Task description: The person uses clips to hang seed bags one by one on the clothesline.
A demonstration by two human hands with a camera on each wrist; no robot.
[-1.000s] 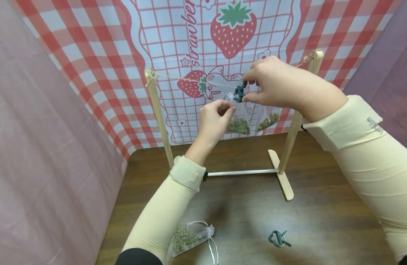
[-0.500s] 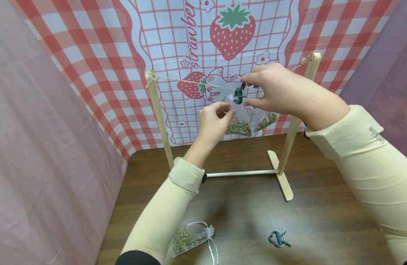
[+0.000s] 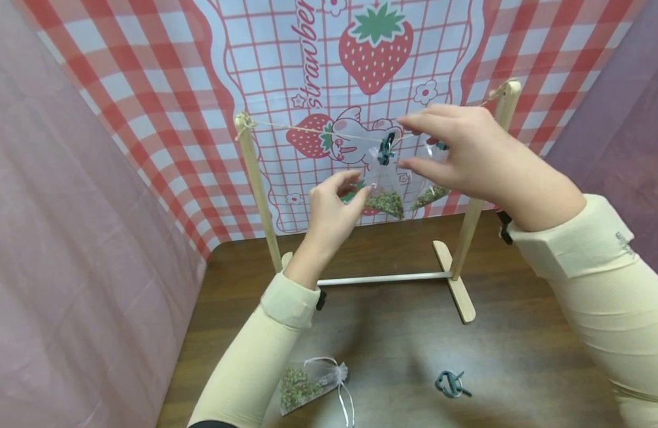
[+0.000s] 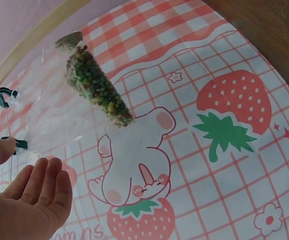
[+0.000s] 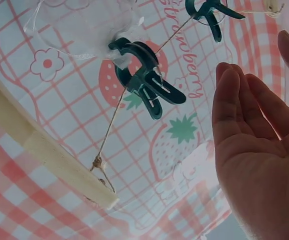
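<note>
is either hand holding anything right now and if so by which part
Nothing is held: the left hand and right hand are empty near a hanging bag.

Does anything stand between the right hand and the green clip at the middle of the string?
Nothing visible does. In the head view, the right hand is beside the green clip; the right wrist view shows a gap between them with only the backdrop behind. The second clip is partly hidden by the hand, outside that gap.
</note>
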